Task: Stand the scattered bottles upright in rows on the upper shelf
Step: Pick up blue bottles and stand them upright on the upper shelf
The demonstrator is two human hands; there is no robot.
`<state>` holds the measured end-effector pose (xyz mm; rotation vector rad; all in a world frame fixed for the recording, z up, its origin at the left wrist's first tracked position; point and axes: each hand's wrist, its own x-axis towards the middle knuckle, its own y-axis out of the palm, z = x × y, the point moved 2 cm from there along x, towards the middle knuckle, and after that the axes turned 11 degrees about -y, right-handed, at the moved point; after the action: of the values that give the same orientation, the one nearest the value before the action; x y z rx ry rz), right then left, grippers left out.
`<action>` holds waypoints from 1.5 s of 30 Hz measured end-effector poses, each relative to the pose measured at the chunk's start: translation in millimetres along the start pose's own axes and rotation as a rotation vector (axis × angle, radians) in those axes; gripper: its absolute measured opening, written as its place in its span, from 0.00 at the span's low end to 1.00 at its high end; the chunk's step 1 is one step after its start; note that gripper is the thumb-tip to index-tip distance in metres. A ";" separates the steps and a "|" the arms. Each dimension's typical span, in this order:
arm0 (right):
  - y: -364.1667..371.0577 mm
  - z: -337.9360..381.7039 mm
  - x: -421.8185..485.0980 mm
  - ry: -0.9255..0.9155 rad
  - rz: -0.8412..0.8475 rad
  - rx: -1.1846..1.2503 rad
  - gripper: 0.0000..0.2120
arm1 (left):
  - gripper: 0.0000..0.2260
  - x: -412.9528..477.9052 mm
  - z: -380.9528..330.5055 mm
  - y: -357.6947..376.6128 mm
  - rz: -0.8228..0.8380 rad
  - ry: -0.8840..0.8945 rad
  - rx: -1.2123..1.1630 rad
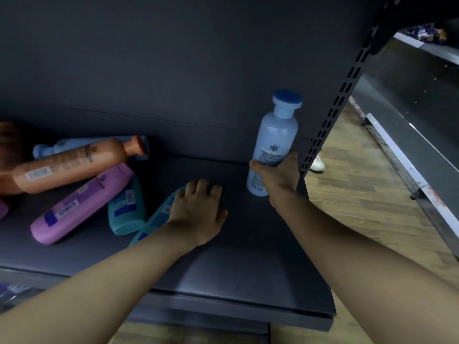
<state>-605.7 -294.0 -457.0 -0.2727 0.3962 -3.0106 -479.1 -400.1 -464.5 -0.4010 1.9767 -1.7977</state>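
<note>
My right hand (278, 177) grips a light blue bottle (277, 137) with a blue cap, nearly upright at the right end of the dark shelf (248, 264). My left hand (198, 209) lies over the top end of a teal bottle (154, 219) that lies flat; its fingers curl over the bottle. To the left lie a second teal bottle (126, 209), a purple bottle (82, 204), an orange bottle (72, 165) and another light blue bottle (49, 148) behind it.
A perforated shelf upright (332, 112) stands just right of the held bottle. A wooden floor (360, 207) and a neighbouring shelf unit (409, 150) are to the right. A white shoe (318, 165) shows behind the upright. A lower shelf (15, 291) holds packets at bottom left.
</note>
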 end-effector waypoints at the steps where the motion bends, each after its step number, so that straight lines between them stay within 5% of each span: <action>1: -1.2 0.2 -1.5 -0.010 -0.004 -0.003 0.24 | 0.26 -1.1 -0.2 -0.4 0.004 -0.002 -0.001; 45: -6.9 83.3 -175.2 0.277 0.288 -0.160 0.27 | 0.28 -104.3 56.7 -48.4 0.253 -0.002 -0.344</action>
<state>-418.8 -287.9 -404.9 0.1804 0.6406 -2.7376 -364.4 -403.5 -407.1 -0.2422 2.2266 -1.3067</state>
